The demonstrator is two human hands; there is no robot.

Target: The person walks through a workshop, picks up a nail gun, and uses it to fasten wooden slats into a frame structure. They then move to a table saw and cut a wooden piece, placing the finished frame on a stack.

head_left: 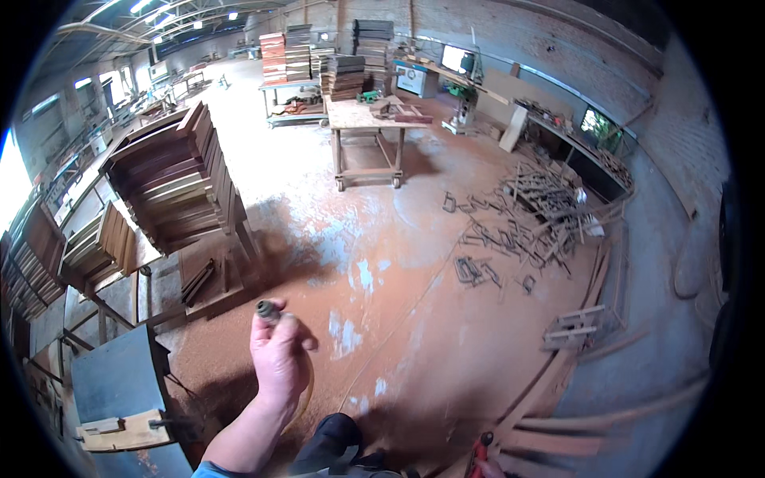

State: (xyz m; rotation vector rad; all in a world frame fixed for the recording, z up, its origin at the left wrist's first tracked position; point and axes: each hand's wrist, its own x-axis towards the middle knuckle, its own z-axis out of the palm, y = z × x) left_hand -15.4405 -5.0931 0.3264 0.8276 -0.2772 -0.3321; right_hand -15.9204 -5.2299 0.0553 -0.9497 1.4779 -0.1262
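My left hand (276,354) is held out over the dusty floor, its fingers closed around a dark metal hose coupling (268,311). A thin yellowish hose (306,398) runs down from that hand, along the wrist. At the bottom edge, my right hand (492,468) is only partly in view. It is closed on a red tool with a dark tip (480,454); most of the tool is cut off, so its kind cannot be told.
Stacked wooden frames (171,179) stand on the left, behind a dark flat-topped machine (115,370). A wheeled wooden table (351,119) is ahead. Loose clamp-like metal pieces (526,215) lie in a heap at right. Long boards (558,442) lie near my right hand.
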